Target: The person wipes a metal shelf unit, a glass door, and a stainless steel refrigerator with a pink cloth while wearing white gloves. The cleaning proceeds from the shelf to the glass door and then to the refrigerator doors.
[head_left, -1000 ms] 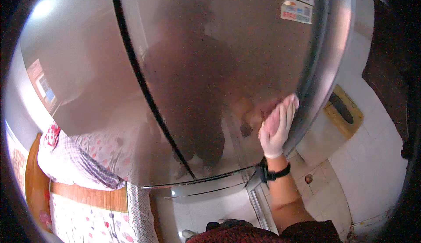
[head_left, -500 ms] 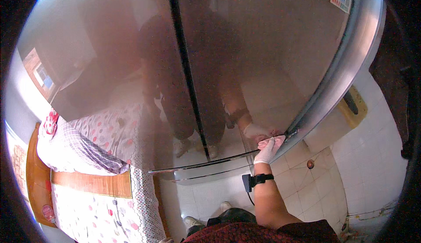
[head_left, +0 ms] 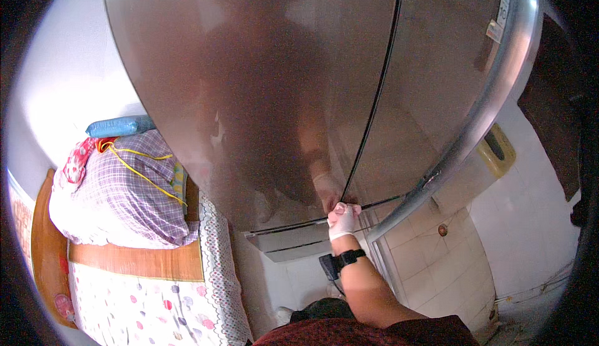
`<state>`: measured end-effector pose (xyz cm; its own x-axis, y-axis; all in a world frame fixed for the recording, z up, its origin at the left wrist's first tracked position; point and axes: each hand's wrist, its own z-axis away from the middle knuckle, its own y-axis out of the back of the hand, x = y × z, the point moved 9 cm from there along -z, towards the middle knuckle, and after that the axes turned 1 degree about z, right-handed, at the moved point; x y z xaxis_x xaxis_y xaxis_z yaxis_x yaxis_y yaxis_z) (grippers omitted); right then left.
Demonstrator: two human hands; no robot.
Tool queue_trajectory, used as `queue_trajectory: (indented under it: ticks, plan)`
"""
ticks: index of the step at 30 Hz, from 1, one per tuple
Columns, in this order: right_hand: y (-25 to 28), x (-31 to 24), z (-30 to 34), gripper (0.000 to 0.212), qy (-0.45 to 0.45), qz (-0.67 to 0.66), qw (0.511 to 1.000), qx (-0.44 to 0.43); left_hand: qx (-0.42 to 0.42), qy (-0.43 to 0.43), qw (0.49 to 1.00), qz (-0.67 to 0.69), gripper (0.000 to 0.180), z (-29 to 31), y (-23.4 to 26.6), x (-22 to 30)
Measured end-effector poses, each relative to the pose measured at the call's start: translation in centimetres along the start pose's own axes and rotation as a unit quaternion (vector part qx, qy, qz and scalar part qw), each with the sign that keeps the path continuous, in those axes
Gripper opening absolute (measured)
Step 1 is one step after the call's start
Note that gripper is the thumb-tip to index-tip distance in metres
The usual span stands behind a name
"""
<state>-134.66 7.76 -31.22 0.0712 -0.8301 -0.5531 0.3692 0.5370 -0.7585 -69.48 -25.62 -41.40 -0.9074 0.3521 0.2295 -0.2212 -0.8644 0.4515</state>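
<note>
My right hand point(head_left: 343, 221), in a white glove, grips a folded pink cloth point(head_left: 340, 209). It presses the cloth against the lower edge of a glossy brown-grey refrigerator point(head_left: 168, 84), right where the dark gap between the two doors point(head_left: 379, 96) meets the bottom seam. A black strap with a small dark box point(head_left: 342, 262) is fastened around my right wrist. The doors are closed and mirror my body and arm. My left hand is out of view.
On the left stands a bed with a wooden headboard point(head_left: 50, 246), a dotted sheet point(head_left: 150, 308) and a purple plaid bundle point(head_left: 131, 190). A blue roll point(head_left: 118, 126) lies behind the bundle. To the right are the refrigerator's metal side edge point(head_left: 493, 109), a yellowish box point(head_left: 499, 152) and a tiled floor point(head_left: 437, 265).
My right hand has moved left with the pink cloth along the bottom edge, from near the right door's outer corner to the gap between the doors. My view has shifted left too.
</note>
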Motion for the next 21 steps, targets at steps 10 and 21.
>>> queue_trajectory:
  ticks: [10, 21]
  plan:
    - [-29.4, -25.3, 22.5, 0.07, 0.479, 0.248, 0.788, -0.297, 0.01, -0.024, 0.998, 0.05, 0.046, -4.8, 1.3, -3.4]
    - [-65.9, -25.7, 44.1, 0.054, 0.8, 0.422, 0.252, -0.345, -0.009, 0.043, 0.983, 0.179, 0.049, -1.2, -9.6, -6.8]
